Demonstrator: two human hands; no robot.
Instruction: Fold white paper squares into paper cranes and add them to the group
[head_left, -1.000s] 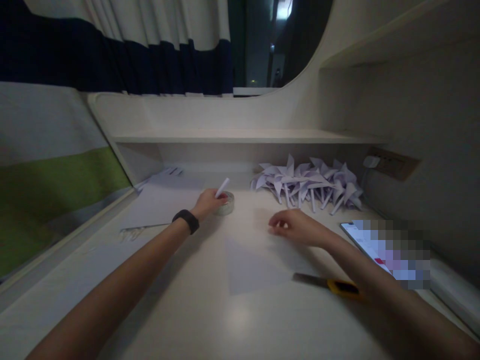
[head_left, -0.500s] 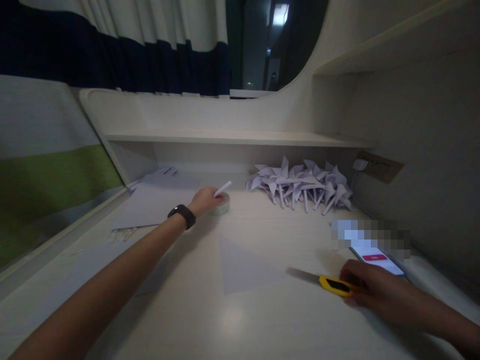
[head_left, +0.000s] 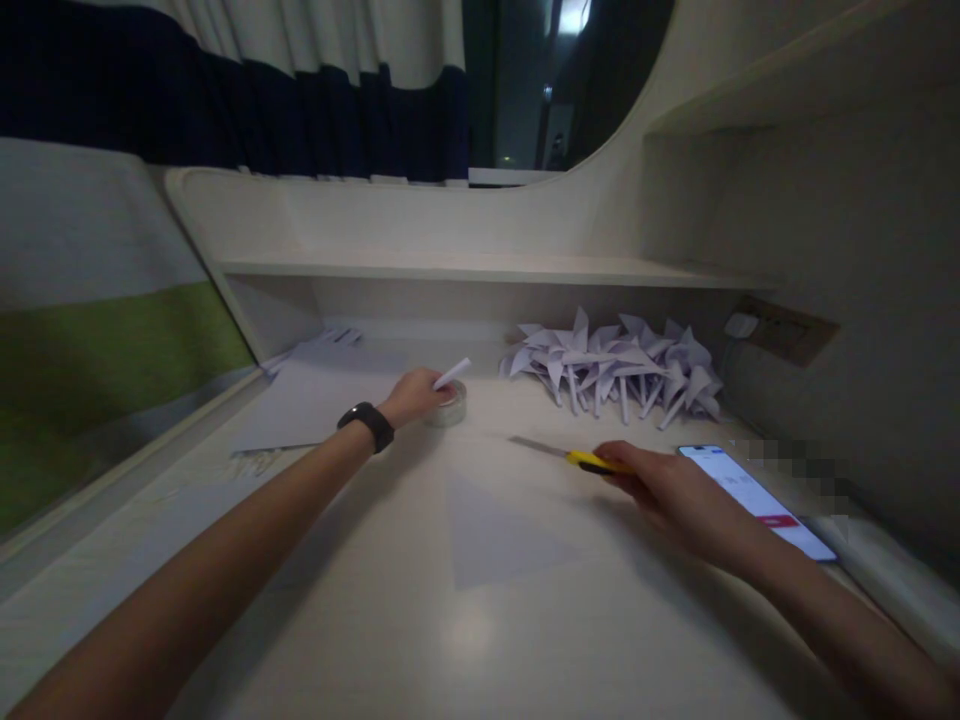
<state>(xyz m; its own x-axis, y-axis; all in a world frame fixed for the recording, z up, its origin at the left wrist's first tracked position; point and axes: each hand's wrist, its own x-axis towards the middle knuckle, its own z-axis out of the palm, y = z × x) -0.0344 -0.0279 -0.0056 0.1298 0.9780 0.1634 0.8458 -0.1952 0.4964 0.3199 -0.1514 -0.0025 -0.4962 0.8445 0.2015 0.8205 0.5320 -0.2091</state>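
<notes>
My left hand (head_left: 415, 397), with a dark band on its wrist, is closed on a thin rolled paper tube (head_left: 453, 373) that points up to the right. Right beside those fingers lies a roll of clear tape (head_left: 448, 407); whether the hand also touches it I cannot tell. My right hand (head_left: 652, 478) grips a yellow and black utility knife (head_left: 592, 461) above the desk. Its long blade is out and points left, toward the tape. A triangular sheet of white paper (head_left: 502, 540) lies flat below and between the hands.
Many white paper pinwheels (head_left: 615, 365) are heaped under the shelf (head_left: 487, 268) at the back right. A lit phone (head_left: 757, 505) lies on the right, near my right forearm. At the left are stacked paper sheets (head_left: 315, 385) and another sheet (head_left: 142, 550).
My right hand has moved left and away from me with the utility knife, from beside the phone toward the tape. My left hand stays by the tape roll. The view has shifted slightly.
</notes>
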